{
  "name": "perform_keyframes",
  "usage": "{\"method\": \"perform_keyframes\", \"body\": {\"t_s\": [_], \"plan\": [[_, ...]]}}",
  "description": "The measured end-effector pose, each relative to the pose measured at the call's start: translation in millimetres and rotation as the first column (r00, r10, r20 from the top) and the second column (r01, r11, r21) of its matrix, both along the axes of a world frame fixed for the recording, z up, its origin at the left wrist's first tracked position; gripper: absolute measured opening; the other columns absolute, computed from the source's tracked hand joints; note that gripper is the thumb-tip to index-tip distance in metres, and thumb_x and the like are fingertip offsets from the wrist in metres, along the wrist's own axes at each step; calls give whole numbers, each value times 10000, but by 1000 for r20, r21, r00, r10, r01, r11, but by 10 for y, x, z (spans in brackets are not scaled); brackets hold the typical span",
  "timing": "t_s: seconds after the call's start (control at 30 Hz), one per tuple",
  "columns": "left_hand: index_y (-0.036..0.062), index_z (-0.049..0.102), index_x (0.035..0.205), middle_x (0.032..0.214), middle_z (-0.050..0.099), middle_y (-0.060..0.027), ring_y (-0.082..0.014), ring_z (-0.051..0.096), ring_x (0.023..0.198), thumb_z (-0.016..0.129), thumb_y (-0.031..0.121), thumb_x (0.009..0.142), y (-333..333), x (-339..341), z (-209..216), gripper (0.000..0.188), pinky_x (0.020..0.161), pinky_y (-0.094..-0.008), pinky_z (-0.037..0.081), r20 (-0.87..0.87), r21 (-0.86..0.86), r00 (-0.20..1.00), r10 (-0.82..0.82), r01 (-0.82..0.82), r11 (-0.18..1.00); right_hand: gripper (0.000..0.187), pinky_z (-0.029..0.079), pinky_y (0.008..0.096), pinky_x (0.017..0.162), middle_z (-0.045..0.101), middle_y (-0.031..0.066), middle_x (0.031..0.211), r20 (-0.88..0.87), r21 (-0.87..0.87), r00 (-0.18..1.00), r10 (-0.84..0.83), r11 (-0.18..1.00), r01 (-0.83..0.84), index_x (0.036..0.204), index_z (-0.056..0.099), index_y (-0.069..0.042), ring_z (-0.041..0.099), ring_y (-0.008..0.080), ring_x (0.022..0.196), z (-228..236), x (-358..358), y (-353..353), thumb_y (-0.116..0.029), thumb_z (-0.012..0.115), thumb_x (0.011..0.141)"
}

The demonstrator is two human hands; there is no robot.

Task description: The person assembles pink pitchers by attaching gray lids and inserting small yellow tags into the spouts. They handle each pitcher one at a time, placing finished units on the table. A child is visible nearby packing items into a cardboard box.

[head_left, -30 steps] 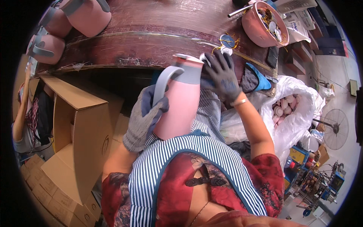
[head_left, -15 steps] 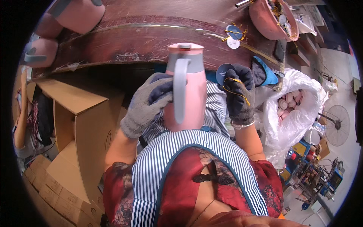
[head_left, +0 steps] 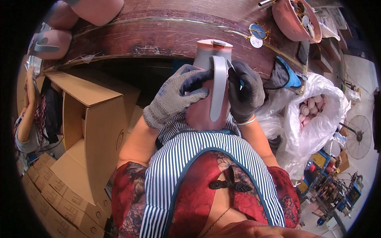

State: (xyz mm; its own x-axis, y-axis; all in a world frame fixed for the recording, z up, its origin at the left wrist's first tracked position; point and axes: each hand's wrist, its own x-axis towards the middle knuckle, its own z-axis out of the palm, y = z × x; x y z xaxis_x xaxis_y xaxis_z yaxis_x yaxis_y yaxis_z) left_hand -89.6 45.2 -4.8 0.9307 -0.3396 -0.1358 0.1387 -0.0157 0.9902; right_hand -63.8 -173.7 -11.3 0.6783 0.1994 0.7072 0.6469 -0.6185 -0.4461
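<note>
A pink and grey insulated jug (head_left: 197, 110) stands upright against my striped apron, its grey handle (head_left: 218, 93) facing me. My left hand (head_left: 177, 93), in a grey knitted glove with dark finger coating, grips the jug's left side. On the other side, my gloved right hand (head_left: 247, 92) is closed beside the handle's upper part. It pinches a round hang tag (head_left: 230, 65), now seen nearly edge-on at the handle. The tag's cord is hidden by the fingers.
Several more pink jugs (head_left: 55, 44) stand on the dark red table (head_left: 158, 43) at far left. Loose tags (head_left: 257, 35) lie near a pink bowl (head_left: 279, 24). Open cardboard box (head_left: 101, 146) at left; plastic bag (head_left: 317, 137) of pink parts at right. Another person's arm (head_left: 28, 107) shows far left.
My right hand has moved left with the tag, from beside the jug up to its handle. The jug and my left hand sit further right in the picture, as the view has shifted.
</note>
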Motion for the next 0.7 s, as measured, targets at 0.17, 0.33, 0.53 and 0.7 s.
{"method": "perform_keyframes", "body": {"t_s": [0.17, 0.33, 0.53, 0.7], "plan": [[18, 631, 1268, 1174, 566, -100, -223, 597, 1100, 818, 153, 791, -65, 51, 71, 530, 964, -339, 495, 147, 194, 988, -40, 10, 981, 319, 547, 396, 868, 702, 163, 1154, -56, 92, 998, 14, 996, -8, 1086, 630, -35, 691, 346, 1021, -84, -30, 37, -6, 758, 796], [25, 665, 1170, 1070, 585, -110, -252, 617, 1008, 826, 155, 765, -198, 81, 43, 455, 868, -336, 509, 327, 389, 944, -40, -96, 916, 321, 541, 363, 882, 701, 162, 1141, -158, 315, 987, 26, 949, 26, 1114, 633, -9, 694, 316, 1015, -177, -77, 42, 2, 748, 815], [-19, 662, 1100, 1068, 604, -57, -209, 633, 992, 722, 77, 870, -316, 71, -80, 257, 886, -305, 510, 146, 214, 972, 186, -214, 953, 292, 568, 325, 852, 697, 141, 1128, -407, 770, 873, 267, 614, 172, 1160, 600, 12, 686, 205, 1009, -30, -162, 105, 36, 695, 885], [-15, 589, 1213, 1172, 664, -154, -259, 643, 1137, 614, 102, 959, 20, -5, 51, 280, 1051, -402, 502, -483, -630, 876, 1, -348, 694, 173, 572, 335, 880, 681, 158, 1177, -334, 886, 497, 800, 86, 456, 1155, 578, 13, 685, 211, 1012, -31, -204, -255, -34, 585, 988]]}}
